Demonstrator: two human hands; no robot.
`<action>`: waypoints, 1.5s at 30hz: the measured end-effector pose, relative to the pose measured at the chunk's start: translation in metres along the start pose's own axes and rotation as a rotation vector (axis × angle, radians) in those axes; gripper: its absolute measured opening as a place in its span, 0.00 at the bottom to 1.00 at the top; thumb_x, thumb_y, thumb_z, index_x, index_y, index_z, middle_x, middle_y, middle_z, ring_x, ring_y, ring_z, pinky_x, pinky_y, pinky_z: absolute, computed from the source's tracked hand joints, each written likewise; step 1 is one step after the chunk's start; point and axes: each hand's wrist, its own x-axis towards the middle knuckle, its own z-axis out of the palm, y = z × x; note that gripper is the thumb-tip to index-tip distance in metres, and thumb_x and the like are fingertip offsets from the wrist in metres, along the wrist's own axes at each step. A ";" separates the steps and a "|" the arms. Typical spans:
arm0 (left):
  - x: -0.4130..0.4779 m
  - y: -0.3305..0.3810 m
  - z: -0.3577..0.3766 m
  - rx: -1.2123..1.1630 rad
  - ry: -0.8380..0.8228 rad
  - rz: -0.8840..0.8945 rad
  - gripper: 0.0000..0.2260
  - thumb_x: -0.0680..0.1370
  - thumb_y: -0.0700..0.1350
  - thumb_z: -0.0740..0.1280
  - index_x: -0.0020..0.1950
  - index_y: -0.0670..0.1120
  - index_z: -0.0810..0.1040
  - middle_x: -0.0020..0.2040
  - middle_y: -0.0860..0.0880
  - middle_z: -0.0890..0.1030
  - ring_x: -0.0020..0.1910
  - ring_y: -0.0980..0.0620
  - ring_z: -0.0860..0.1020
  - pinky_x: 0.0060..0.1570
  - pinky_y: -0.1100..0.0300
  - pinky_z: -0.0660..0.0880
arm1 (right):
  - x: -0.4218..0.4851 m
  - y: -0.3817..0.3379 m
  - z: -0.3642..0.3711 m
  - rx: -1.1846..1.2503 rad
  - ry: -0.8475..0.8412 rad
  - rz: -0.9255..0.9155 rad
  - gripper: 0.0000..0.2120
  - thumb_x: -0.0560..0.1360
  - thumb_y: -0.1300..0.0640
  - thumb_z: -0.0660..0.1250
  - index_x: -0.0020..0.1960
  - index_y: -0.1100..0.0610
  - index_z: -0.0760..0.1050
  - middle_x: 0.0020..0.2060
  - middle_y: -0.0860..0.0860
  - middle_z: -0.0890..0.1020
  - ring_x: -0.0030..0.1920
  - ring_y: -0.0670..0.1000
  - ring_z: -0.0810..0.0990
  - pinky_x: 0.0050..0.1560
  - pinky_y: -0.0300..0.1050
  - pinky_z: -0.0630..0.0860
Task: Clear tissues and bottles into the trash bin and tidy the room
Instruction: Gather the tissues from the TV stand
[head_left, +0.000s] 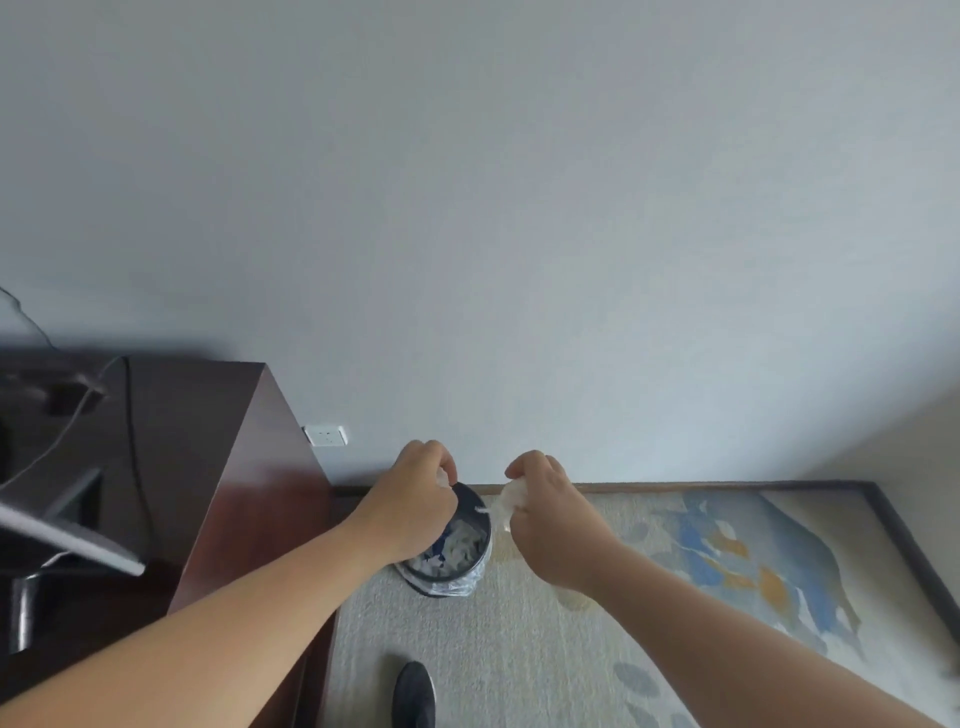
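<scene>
Left hand (415, 499) pinches a tissue scrap (442, 477) at eleven o'clock of the bin (470, 498); right hand (556, 525) clutches a crumpled tissue (506, 501) at two. Probably featherlight, soft (drifts easily): pinch anywhere.

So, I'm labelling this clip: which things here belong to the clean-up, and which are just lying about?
Job: left hand gripping left tissue; right hand gripping right tissue; bin, with rubbish inside.
Lying about: cabinet, socket, rug, shoe.
</scene>
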 end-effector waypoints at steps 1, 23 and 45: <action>0.011 -0.004 0.000 -0.016 0.001 -0.015 0.11 0.74 0.35 0.54 0.44 0.51 0.68 0.48 0.54 0.69 0.41 0.55 0.71 0.35 0.62 0.63 | 0.013 0.001 0.000 -0.007 -0.006 0.004 0.18 0.75 0.63 0.55 0.64 0.54 0.63 0.58 0.48 0.67 0.43 0.43 0.73 0.35 0.35 0.68; 0.179 -0.188 0.157 -0.052 0.052 -0.426 0.13 0.75 0.37 0.55 0.52 0.55 0.66 0.47 0.53 0.71 0.38 0.56 0.72 0.30 0.61 0.63 | 0.239 0.157 0.162 -0.135 -0.331 -0.081 0.20 0.73 0.67 0.57 0.61 0.52 0.63 0.56 0.49 0.66 0.56 0.49 0.65 0.57 0.41 0.65; 0.250 -0.342 0.272 0.084 -0.031 -0.524 0.20 0.78 0.49 0.62 0.69 0.50 0.65 0.65 0.47 0.69 0.45 0.47 0.77 0.43 0.53 0.75 | 0.327 0.271 0.323 -0.318 -0.463 0.007 0.27 0.74 0.49 0.64 0.71 0.53 0.61 0.65 0.52 0.67 0.65 0.56 0.67 0.64 0.52 0.69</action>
